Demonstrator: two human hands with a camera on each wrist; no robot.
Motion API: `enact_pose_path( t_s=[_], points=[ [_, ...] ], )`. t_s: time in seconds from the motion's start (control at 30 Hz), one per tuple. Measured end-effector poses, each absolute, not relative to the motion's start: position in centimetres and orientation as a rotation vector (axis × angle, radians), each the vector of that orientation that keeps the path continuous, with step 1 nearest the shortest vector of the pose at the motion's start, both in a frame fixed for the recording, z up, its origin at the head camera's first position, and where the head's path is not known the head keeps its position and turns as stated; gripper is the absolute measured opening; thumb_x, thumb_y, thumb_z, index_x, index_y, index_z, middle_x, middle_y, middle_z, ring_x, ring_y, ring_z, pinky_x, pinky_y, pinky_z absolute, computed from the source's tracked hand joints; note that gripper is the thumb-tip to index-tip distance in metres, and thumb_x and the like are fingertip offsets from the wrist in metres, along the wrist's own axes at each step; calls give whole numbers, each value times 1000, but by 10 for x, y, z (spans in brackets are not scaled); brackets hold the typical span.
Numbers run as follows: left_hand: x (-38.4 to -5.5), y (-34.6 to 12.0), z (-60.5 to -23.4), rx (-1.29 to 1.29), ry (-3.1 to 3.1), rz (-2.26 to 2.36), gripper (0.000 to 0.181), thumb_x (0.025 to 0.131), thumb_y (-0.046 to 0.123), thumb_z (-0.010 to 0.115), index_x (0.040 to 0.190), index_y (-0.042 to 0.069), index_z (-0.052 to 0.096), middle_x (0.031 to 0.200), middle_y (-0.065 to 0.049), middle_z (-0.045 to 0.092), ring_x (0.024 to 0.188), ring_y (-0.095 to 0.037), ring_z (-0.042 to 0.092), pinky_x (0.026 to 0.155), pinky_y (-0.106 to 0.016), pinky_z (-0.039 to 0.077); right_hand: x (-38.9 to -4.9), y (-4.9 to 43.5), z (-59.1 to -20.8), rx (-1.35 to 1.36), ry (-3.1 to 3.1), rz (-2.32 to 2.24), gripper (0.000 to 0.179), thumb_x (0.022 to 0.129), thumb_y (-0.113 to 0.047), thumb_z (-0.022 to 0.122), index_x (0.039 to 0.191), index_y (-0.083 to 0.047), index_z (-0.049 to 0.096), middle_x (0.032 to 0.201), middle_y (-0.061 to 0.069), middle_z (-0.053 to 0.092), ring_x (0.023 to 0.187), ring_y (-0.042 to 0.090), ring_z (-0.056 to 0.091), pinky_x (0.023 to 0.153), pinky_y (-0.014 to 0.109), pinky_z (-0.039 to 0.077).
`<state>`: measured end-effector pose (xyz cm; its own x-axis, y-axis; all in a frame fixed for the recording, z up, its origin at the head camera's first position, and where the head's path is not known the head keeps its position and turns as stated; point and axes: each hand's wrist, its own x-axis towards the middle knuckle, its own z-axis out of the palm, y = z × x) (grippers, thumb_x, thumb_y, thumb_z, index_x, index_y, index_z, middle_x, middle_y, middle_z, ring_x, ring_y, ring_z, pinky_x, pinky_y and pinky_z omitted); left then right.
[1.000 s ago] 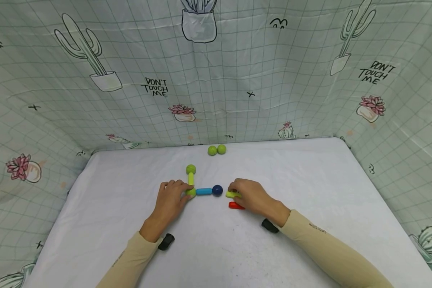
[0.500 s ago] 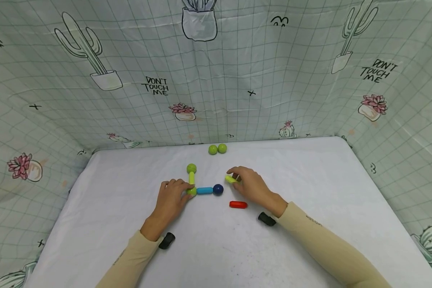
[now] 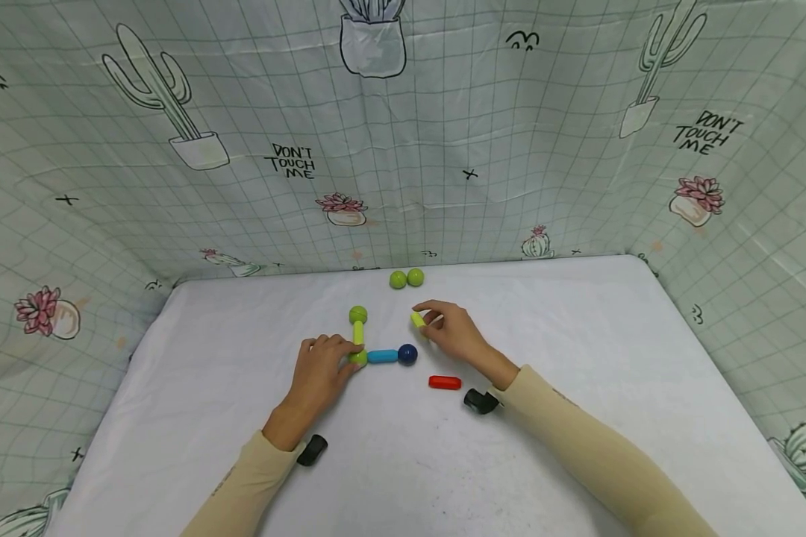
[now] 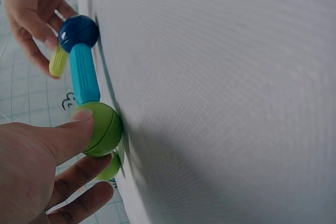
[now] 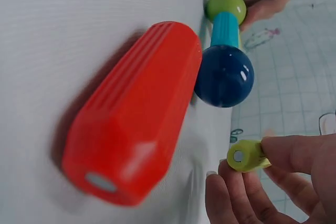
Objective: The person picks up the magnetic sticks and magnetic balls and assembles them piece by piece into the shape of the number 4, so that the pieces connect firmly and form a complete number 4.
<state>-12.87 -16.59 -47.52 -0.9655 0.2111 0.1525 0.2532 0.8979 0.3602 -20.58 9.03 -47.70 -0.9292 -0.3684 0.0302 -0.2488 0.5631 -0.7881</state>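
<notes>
My left hand (image 3: 319, 371) pinches a green ball (image 4: 106, 129) at the corner of an L-shaped assembly. From that ball a light blue rod (image 3: 382, 356) runs right to a dark blue ball (image 3: 407, 354), and a yellow-green rod (image 3: 358, 332) runs away to another green ball (image 3: 358, 314). My right hand (image 3: 458, 332) pinches a loose yellow-green rod (image 5: 247, 156) between thumb and fingers, behind and right of the dark blue ball, apart from it. The right wrist view shows a metal disc on the loose rod's end.
A red rod (image 3: 445, 382) lies on the white tabletop (image 3: 389, 462) in front of my right hand. Two green balls (image 3: 406, 278) sit side by side near the back edge. A patterned cloth (image 3: 416, 134) hangs behind and at both sides.
My right hand has lifted the yellow-green rod from beside the red rod, moved it back and slightly left, and turned it more lengthwise. The left hand holds its place.
</notes>
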Motion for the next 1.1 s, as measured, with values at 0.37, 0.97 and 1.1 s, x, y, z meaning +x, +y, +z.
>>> enact_pose_path(
  t_s=[0.37, 0.97, 1.1],
  points=[
    [-129, -166, -475, -352, -2968, -581, 29, 89, 16, 85, 117, 12, 81, 112, -7, 76, 110, -30, 66, 103, -54, 45, -212, 80, -481, -432, 2571, -1363, 33, 95, 2, 70, 128, 0, 67, 111, 19, 71, 88, 26, 69, 69, 28, 53],
    [-130, -167, -476, -351, -2960, -603, 29, 89, 15, 85, 117, 11, 81, 112, -7, 76, 110, -30, 66, 103, -55, 44, -212, 73, -485, -359, 2453, -1492, 33, 96, 1, 70, 128, 4, 64, 105, 19, 69, 78, 17, 70, 66, 26, 57],
    [-130, -167, -476, -352, -2960, -600, 29, 89, 15, 85, 118, 11, 81, 112, -7, 76, 110, -30, 66, 103, -54, 44, -212, 71, -487, -346, 2425, -1509, 32, 97, 1, 71, 128, 4, 64, 105, 18, 68, 78, 17, 72, 70, 28, 61]
  ],
)
